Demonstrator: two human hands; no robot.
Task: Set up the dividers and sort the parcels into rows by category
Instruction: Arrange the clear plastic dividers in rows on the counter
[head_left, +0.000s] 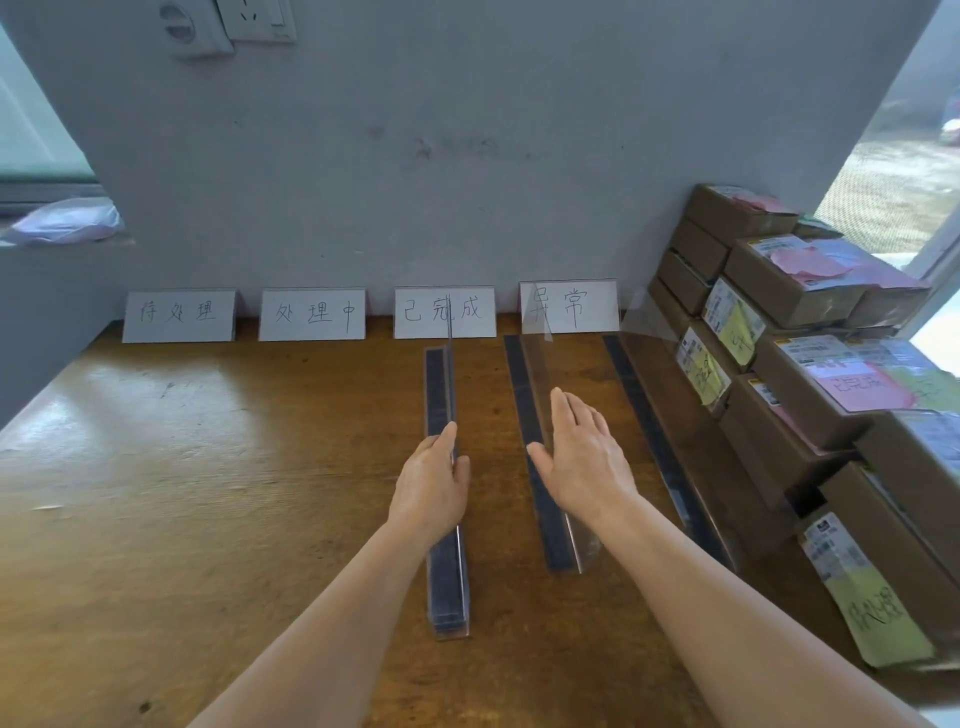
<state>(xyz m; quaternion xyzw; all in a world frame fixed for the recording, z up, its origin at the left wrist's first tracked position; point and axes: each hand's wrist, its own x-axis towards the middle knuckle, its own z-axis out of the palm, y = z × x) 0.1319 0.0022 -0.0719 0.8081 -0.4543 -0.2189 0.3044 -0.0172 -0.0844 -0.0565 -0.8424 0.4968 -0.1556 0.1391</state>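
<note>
Three clear plastic dividers (540, 457) with dark base strips stand mid-frame on the table (208, 467). Left hand (431, 486) pinches the leftmost; right hand (582, 457) hovers, fingers straight together. Parcels (810, 364) are stacked right.

Looks like a parcel sorting room: labelled cardboard boxes (810, 312) stacked on a wooden desk (208, 467), handwritten category cards (311, 314) along the wall.

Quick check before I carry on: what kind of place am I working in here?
Probably a parcel sorting desk in a small courier or mail room. Labelled cardboard parcels are stacked at the right, four handwritten category cards lean against the wall, and clear dividers stand on the wooden table.
</note>
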